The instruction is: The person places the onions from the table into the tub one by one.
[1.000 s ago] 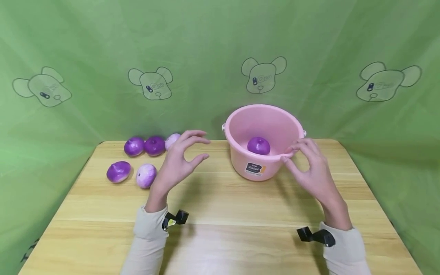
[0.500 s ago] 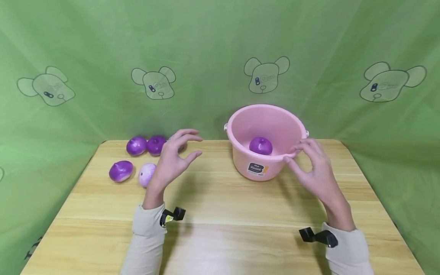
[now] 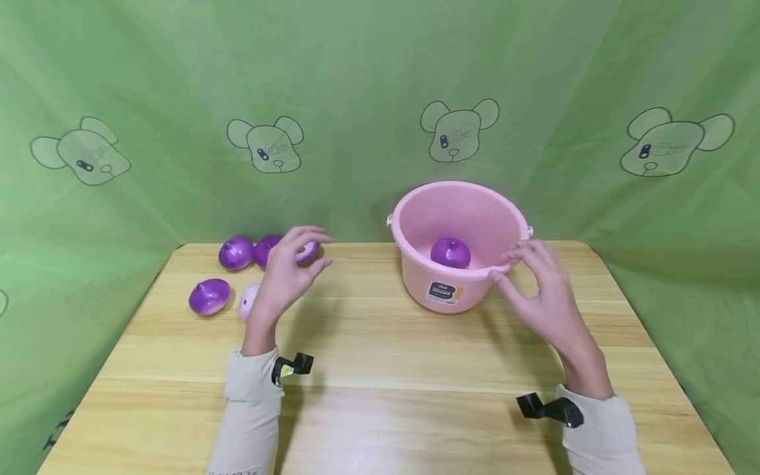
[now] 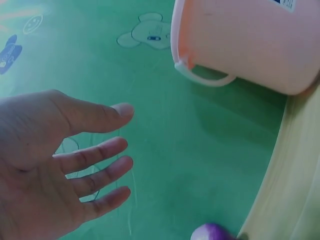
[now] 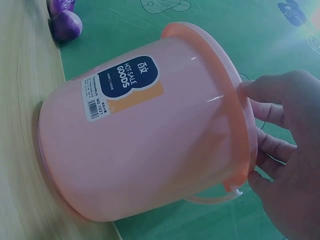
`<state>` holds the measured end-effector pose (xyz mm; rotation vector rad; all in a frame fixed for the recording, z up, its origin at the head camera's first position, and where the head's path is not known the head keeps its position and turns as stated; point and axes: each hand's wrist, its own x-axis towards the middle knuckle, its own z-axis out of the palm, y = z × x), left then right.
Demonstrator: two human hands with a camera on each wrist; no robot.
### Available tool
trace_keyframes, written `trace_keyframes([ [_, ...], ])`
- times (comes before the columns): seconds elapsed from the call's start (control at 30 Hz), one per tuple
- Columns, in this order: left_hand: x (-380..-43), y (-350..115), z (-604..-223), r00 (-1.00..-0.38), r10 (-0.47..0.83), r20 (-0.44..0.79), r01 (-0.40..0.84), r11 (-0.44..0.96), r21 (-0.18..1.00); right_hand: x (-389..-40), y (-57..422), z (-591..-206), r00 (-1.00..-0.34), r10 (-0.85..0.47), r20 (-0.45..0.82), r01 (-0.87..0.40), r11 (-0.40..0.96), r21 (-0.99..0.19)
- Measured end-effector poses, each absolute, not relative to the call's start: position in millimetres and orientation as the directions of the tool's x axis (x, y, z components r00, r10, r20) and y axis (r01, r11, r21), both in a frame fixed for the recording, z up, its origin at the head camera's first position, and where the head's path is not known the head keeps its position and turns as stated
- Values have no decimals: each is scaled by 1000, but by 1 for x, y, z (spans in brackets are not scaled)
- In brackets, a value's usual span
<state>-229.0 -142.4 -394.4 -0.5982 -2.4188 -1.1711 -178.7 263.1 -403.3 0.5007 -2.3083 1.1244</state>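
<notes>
My right hand (image 3: 545, 300) pinches the rim of a pink bucket (image 3: 415, 280) between thumb and fingers, at its near right side. A purple onion (image 3: 450, 253) lies inside the bucket. With fingers spread and nothing in them, my left hand (image 3: 280, 277) hovers over the left half of the table near several onions. Behind it, a middle purple onion (image 3: 265, 249) and a paler onion (image 3: 308, 253) are partly covered by the fingers; another purple onion (image 3: 236, 253) completes that row. Nearer lie a purple onion (image 3: 210, 297) and a pale onion (image 3: 249, 301), half hidden by the wrist.
The wooden table (image 3: 380, 409) ends at a green cloth backdrop (image 3: 356, 79) printed with bear heads. The bucket's white handle (image 4: 207, 81) hangs down its back side. A label (image 5: 122, 87) faces the near side.
My left hand has moved left, away from the bucket and over the onions, covering more of the middle back one. The right hand stays on the rim; the view shifted slightly.
</notes>
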Motion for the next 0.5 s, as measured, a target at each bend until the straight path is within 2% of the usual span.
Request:
trace_keyframes([
  [0.23, -232, -160, -399, -864, 148, 482, 464, 605, 647, -179, 263, -403, -798, -101, 594, -531, 585, -614],
  [0.5, -230, -176, -402, -885, 147, 442, 422, 653, 628, -179, 262, -402, -799, -94, 594, -532, 571, -626],
])
